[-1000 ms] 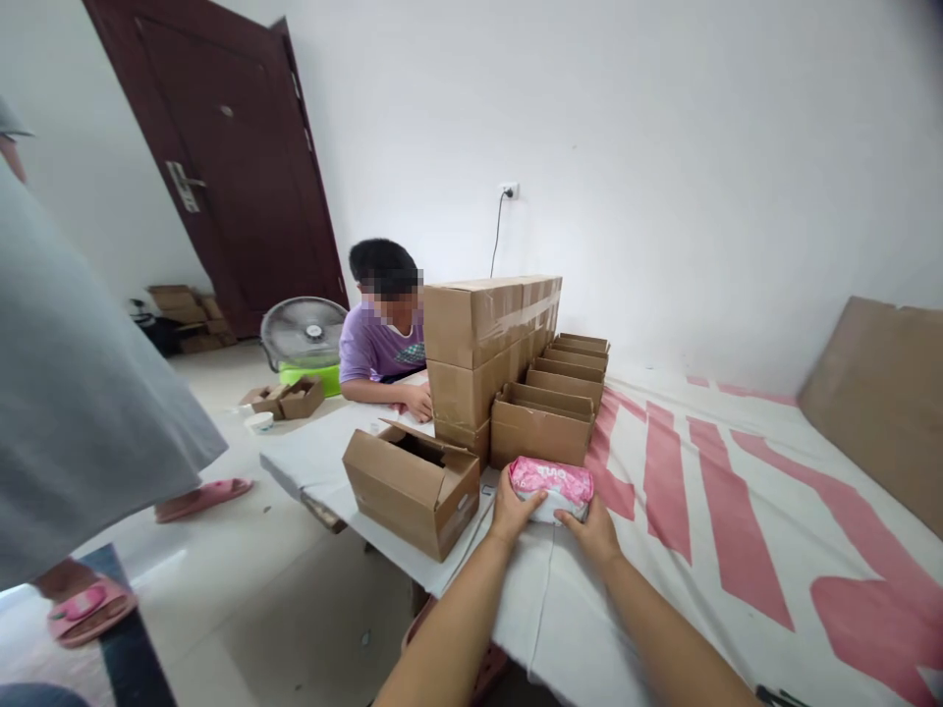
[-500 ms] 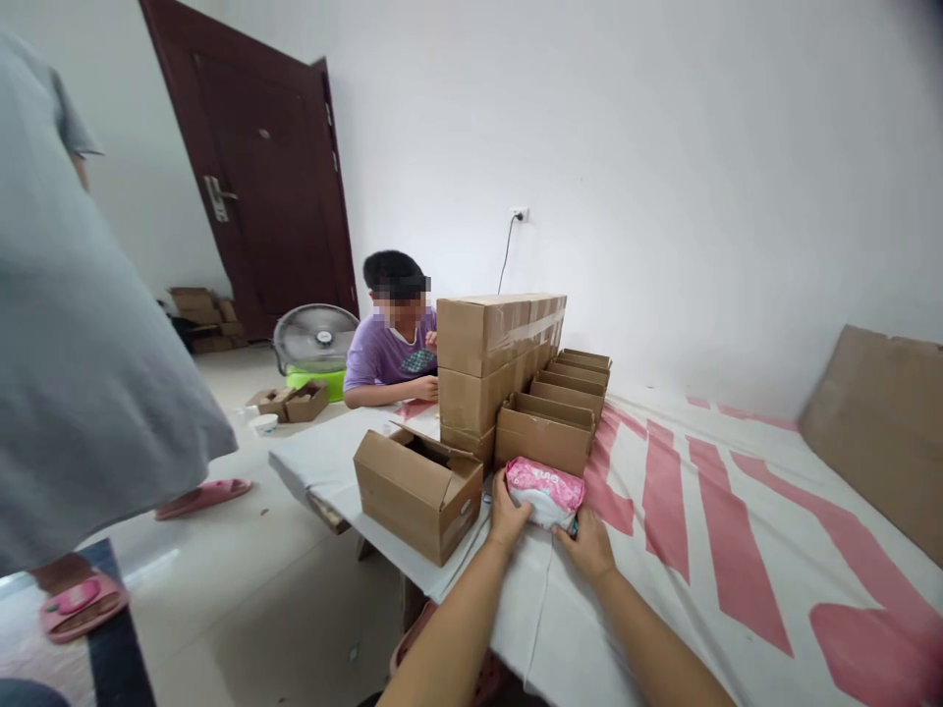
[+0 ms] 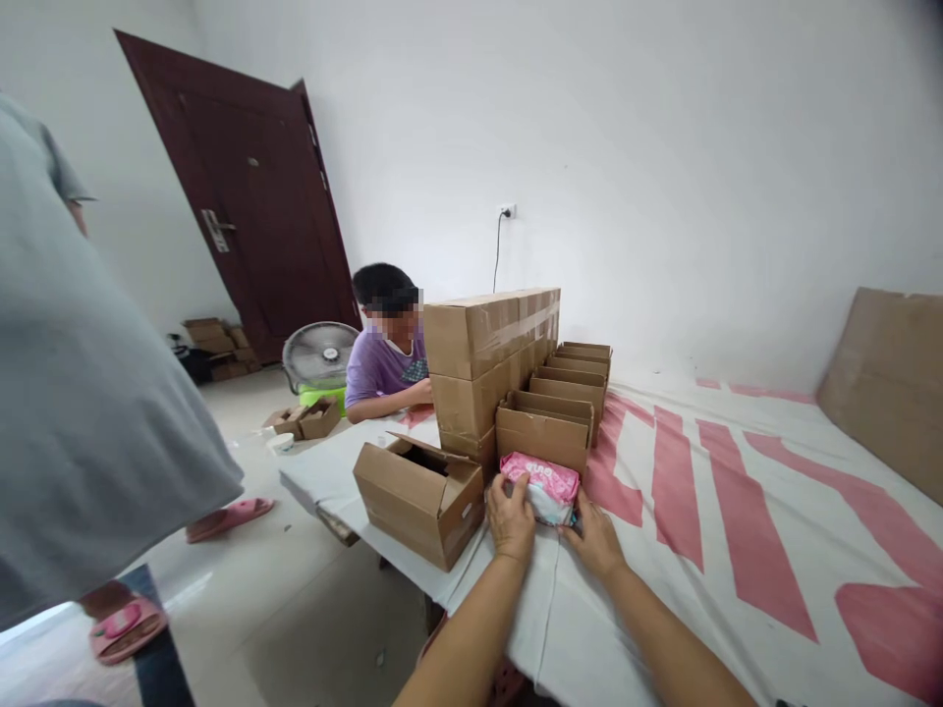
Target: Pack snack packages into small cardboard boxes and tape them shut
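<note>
A pink-and-white soft plastic pack point(image 3: 549, 488) rests on the cloth-covered table between my two hands. My left hand point(image 3: 510, 516) grips its left end, fingers bent over the front and top. On the pack's lower right corner, my right hand point(image 3: 593, 533) closes with thumb and fingers. Just behind the pack is an open cardboard box point(image 3: 543, 432), with several more open boxes in a row beyond it. Another open carton point(image 3: 409, 501), flaps raised, stands left of my left hand. What lies inside the boxes is hidden.
Stacked taped cartons point(image 3: 457, 344) form a wall on the table. Behind it leans a person in a purple shirt point(image 3: 375, 368). Another person in a grey dress point(image 3: 95, 373) stands at left. A fan point(image 3: 324, 355) and a large cardboard sheet point(image 3: 891, 383) are also around.
My left hand has shifted its fingers further over the front and top of the pack. The pack has barely moved. The view has turned slightly.
</note>
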A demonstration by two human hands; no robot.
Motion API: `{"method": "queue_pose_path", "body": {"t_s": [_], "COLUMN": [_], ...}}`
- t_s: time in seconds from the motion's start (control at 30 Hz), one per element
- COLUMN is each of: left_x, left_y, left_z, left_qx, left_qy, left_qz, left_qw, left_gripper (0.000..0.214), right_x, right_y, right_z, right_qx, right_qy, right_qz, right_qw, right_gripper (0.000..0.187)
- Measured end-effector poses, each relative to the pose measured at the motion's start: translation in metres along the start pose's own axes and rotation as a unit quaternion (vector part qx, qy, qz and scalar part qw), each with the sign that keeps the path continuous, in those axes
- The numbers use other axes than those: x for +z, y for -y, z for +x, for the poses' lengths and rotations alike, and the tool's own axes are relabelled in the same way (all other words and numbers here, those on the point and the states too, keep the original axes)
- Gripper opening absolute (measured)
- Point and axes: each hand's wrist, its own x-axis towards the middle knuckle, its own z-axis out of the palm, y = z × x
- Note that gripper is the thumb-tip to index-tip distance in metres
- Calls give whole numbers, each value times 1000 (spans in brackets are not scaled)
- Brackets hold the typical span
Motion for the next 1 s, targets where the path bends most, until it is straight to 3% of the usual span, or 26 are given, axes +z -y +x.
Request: {"method": "queue_pose_path", "body": {"t_s": [0.13, 0.27, 0.4, 0.5, 0.57, 0.7, 0.8, 0.9, 1.0], "left_x": [0, -10, -40, -71, -91, -123, -142, -159, -174], "left_y": [-3, -16, -27, -34, -41, -52, -48, -33, -15], "left_z": [1, -20, -50, -60, -56, -38, -23, -9, 1], "left_qx": [-15, -24, 22, 95, 129, 121, 89, 38, -35], "left_qy": [21, 20, -1, -86, -152, -228, -278, -336, -372], "left_qz": [-8, -41, -100, -180, -217, -282, -332, -343, -324], "left_qw": [1000, 999, 995, 975, 956, 924, 897, 877, 869], "left_gripper": [54, 63, 42, 23, 19, 15, 13, 11, 14], "right_x": [0, -1, -10, -26, -33, -22, 1, 20, 26], "right_y": [-1, -2, 0, 28, 68, 172, 227, 247, 245], "right_z": [1, 2, 1, 5, 13, 48, 78, 96, 99], "right_qx": [1, -6, 8, 22, -39, -207, -195, -151, -143], "right_qy": [0, -8, -63, -151, -173, -40, 105, 269, 349], "right_qz": [32, 68, 93, 99, 125, 108, 51, -27, -49], "right_qw": [999, 998, 994, 983, 976, 972, 974, 951, 925], "right_gripper": [66, 63, 63, 62, 57, 72, 91, 100, 98]}}
